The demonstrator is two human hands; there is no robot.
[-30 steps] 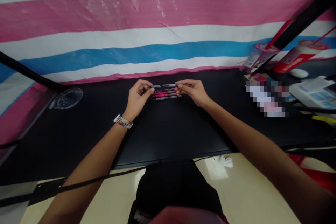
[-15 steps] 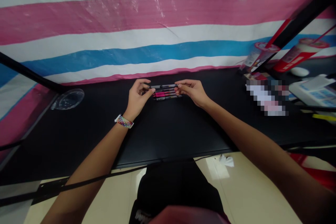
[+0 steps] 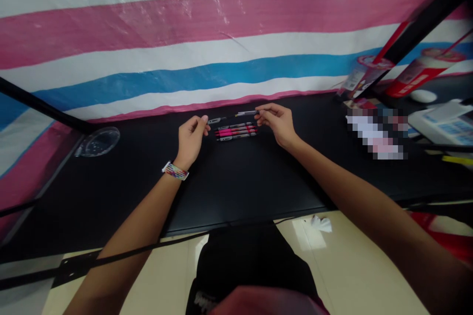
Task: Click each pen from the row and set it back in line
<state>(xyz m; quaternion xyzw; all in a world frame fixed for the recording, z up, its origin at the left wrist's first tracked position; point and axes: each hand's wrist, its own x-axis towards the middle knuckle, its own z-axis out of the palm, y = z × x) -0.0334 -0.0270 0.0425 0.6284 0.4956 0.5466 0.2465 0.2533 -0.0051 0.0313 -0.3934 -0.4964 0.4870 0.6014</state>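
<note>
My left hand is closed, thumb and fingers pinching a dark pen cap with a grey clip. Opposite it, my right hand grips the end of a clear-barrelled pen between thumb and fingertips. A gap shows between cap and pen, both held just above the black tabletop. Below them several pens, some pink and some grey or black, lie side by side in a row. A colourful woven band circles my left wrist.
A clear plastic lid lies at the left. Two cups with red straws, one clear and one red, stand at the back right, near a white rounded object. Striped sheeting hangs behind the table.
My hands have moved apart: the cap has come off the pen, staying in my left hand while the pen shifts right in my right hand. The row of pens shows more fully.
</note>
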